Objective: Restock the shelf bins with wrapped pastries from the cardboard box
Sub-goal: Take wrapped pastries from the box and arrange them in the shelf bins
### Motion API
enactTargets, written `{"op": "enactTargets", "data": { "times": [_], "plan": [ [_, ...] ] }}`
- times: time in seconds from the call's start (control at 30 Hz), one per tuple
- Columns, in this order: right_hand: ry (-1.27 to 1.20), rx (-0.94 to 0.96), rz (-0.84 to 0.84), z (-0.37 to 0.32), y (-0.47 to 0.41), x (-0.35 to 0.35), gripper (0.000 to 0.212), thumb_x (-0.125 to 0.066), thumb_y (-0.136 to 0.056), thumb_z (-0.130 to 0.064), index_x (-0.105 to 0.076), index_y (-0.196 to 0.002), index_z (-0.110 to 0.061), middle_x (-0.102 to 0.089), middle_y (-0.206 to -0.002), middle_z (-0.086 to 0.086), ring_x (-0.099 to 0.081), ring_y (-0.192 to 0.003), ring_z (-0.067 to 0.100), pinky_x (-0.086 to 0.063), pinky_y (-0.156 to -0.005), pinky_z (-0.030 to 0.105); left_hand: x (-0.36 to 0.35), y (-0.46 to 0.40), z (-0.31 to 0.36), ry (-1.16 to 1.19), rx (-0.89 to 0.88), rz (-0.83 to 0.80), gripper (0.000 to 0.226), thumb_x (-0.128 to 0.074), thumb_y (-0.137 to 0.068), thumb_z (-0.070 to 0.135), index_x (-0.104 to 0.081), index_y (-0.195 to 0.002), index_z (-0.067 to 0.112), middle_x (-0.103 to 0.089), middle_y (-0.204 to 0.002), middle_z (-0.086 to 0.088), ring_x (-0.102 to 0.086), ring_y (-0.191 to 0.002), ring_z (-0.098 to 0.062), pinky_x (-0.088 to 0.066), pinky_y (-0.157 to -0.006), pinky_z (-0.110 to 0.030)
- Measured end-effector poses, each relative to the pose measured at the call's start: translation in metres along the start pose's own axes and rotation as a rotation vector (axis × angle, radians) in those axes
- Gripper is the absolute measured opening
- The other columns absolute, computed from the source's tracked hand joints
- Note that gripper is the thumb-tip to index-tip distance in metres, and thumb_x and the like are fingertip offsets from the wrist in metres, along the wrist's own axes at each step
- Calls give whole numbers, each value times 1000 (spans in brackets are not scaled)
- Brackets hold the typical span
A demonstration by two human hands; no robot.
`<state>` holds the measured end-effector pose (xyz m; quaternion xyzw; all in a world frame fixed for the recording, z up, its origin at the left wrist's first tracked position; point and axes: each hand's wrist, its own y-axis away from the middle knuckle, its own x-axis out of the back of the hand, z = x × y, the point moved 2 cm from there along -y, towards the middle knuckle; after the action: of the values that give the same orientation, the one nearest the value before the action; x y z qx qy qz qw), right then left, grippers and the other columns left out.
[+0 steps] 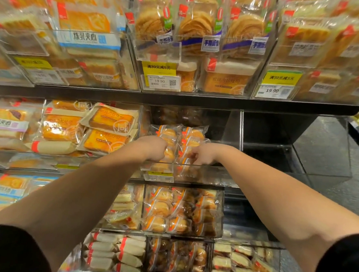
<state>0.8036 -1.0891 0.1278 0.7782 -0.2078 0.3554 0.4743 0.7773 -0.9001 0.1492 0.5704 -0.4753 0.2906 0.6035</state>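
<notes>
Head camera looks forward and down along two bare forearms with black sleeves (pixel 9 249) pushed up, both reaching into the middle clear plastic bin (pixel 197 173) on the second shelf tier. That bin holds two rows of small wrapped pastries (pixel 193 136), golden buns in clear wrappers with orange-red corners, standing in files from front to back. Left hand (pixel 154 148) sits over the left row with its fingers curled down onto the packets; whether it actually grips one or only presses on them cannot be told from this angle. Right hand (pixel 202 156) is at the front of the right row, fingers bent and pinching at the edge of a wrapper near the bin's front wall. To the right of this bin, the neighbouring clear compartment (pixel 278 158) shows only its dark floor. To the left, a bin holds larger flat toast packs (pixel 109 129) in beige and orange wrappers. On the upper shelf, layered hand-torn bread packs (pixel 193 25) stand behind yellow promotion tags (pixel 158 68) and a white price label reading 19.90 (pixel 160 82). Lower tiers carry more of the small bun packets (pixel 180 209), white paper-wrapped rolls (pixel 114 251) and sandwich-style slices (pixel 240 263). No cardboard box is in view.
</notes>
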Motion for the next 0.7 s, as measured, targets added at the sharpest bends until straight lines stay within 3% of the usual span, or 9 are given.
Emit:
{"op": "enactTargets", "data": {
  "times": [0.1,0.27,0.4,0.5,0.6,0.7],
  "plan": [
    [-21,-11,4,3,12,12,53,-67,-90,-42,-54,-138,-23,-58,-128,-4,-54,-117,18,-41,-103,36,12,11,3,147,-6,86,21,-52,-97,28,-62,-112,18,-56,-84,4,-55,-81,-17,-44,-66,-30],
    [-166,-72,310,0,43,39,37,-60,-95,-45,-64,-124,-21,-64,-113,-3,-58,-105,16,-44,-91,31,34,52,5,411,-41,207,28,-54,-98,34,-61,-122,23,-63,-112,3,-56,-95,-15,-49,-82,-30],
    [-361,-84,481,-24,68,38,26,-59,-96,-42,-65,-114,-24,-65,-107,-4,-59,-98,13,-46,-83,29,37,94,-11,595,-36,301,26,-59,-96,34,-63,-120,25,-64,-111,7,-58,-96,-11,-48,-79,-26],
    [-428,-50,576,-64,81,22,22,-56,-97,-41,-65,-109,-24,-65,-102,-5,-61,-94,12,-47,-74,27,26,132,-31,677,-5,360,22,-60,-96,32,-65,-116,23,-63,-103,9,-58,-93,-9,-43,-69,-19],
    [-389,-14,574,-113,88,-9,23,-53,-98,-42,-65,-106,-23,-67,-98,-5,-62,-91,14,-45,-67,26,-2,176,-62,738,44,377,21,-60,-97,32,-66,-113,21,-62,-102,7,-58,-95,-12,-40,-71,-22],
    [-292,-2,497,-170,84,-49,30,-53,-98,-45,-63,-109,-19,-66,-105,0,-62,-94,20,-47,-76,31,-48,229,-100,799,127,359,19,-60,-96,33,-65,-111,22,-63,-98,9,-59,-92,-13,-42,-72,-27]
  ]
}}
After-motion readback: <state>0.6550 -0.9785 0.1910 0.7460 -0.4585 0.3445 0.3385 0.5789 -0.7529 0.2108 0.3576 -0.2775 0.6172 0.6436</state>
